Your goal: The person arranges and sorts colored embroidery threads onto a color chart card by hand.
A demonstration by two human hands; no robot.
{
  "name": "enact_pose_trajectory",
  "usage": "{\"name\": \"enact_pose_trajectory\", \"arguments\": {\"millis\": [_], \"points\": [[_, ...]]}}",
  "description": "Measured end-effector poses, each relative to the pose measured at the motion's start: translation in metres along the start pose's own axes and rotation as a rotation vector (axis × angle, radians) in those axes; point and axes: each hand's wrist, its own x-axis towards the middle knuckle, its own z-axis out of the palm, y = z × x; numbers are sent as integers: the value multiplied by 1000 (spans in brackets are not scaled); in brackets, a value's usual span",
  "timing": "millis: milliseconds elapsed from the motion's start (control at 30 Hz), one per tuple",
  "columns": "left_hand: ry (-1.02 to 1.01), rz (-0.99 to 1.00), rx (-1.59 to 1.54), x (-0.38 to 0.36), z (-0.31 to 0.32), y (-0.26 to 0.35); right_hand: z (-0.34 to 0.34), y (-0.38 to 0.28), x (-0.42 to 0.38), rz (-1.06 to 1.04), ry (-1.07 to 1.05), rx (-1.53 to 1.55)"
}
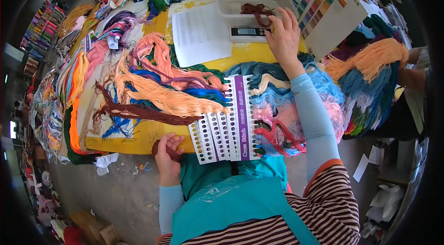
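Note:
My left hand is curled at the table's front edge around a bundle of dark brown embroidery thread. My right hand reaches to the front right of a clear plastic tub. Its fingers are apart beside the rim, close to brown thread that lies in the tub and loops over its front. Under the tub is a digital scale with a lit display. Between my hands lie white punched thread cards, one with a purple printed band. Brown, peach and other skeins run through their holes.
Thread in many colours covers much of the yellow table. A printed sheet lies left of the scale, and a colour chart stands to its right. At the far right part of another person's arm shows beside peach thread.

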Motion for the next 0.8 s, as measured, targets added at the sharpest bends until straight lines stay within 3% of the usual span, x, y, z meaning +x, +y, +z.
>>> {"name": "enact_pose_trajectory", "arguments": {"millis": [500,733,800], "points": [[103,-30,69,-1,9,5,35,15,-7,7,18,-3],[70,-44,21,-4,8,7,14,3,-1,-66,59,19],[55,-39,-8,-4,7,9,0,-7,2,-66,9,250]]}}
